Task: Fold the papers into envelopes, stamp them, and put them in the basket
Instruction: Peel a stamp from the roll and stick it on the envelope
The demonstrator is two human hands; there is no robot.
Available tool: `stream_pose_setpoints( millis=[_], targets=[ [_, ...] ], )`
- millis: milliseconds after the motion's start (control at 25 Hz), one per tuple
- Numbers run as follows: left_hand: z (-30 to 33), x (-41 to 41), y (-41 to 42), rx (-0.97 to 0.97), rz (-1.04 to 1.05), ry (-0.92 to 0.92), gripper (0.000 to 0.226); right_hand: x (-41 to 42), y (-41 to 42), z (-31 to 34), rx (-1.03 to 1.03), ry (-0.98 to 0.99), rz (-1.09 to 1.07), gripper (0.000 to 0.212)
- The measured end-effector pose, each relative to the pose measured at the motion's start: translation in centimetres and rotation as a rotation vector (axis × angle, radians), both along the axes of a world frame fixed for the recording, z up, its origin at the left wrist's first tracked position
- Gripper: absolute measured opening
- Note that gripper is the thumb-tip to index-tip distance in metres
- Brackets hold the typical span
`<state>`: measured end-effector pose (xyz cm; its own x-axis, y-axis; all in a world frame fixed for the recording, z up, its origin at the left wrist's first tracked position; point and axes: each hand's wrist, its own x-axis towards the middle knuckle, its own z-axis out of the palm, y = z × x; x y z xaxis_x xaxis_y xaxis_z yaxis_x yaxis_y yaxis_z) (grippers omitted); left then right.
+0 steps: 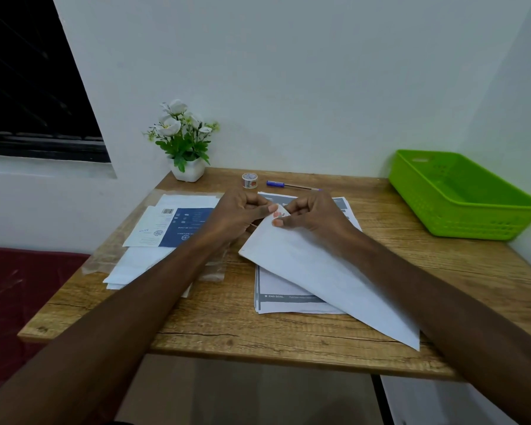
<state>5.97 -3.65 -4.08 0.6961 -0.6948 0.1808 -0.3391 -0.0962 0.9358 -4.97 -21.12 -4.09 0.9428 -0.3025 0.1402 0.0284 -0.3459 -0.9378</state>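
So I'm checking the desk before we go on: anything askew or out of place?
Nothing damaged or spilled. The folded paper, pinched by both hands, lies slantwise with a corner past the table edge. The basket juts past the right edge.

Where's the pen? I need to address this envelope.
In the head view, the pen lies at the table's far edge, just right of the tape roll, beyond both hands.

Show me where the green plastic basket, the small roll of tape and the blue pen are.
green plastic basket (517,207): head view, front rim.
small roll of tape (250,180): head view, side.
blue pen (276,183): head view, cap.
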Motion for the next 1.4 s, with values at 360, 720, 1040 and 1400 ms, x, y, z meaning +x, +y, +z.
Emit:
stream_pose_setpoints(
  millis=[360, 720, 1040, 1400],
  targets=[
    [-0.1, 0.2, 0.1, -0.028, 0.012, 0.125, 0.021, -0.3, -0.4, 0.1, 0.273, 0.105, 0.003, 0.036],
    [-0.3, 0.6, 0.0, 0.060, -0.029, 0.297, 0.032, -0.2, 0.1, 0.2, 0.367, 0.046, -0.148, 0.018],
    [-0.7, 1.2, 0.1, -0.033, 0.009, 0.317, 0.029, -0.3, -0.2, 0.8, 0.431, 0.026, -0.213, 0.030],
    [-0.5, 0.8, -0.1, -0.083, 0.017, 0.342, 0.027, -0.4, -0.9, 0.7, 0.432, -0.106, -0.225, 0.014]
  ],
)
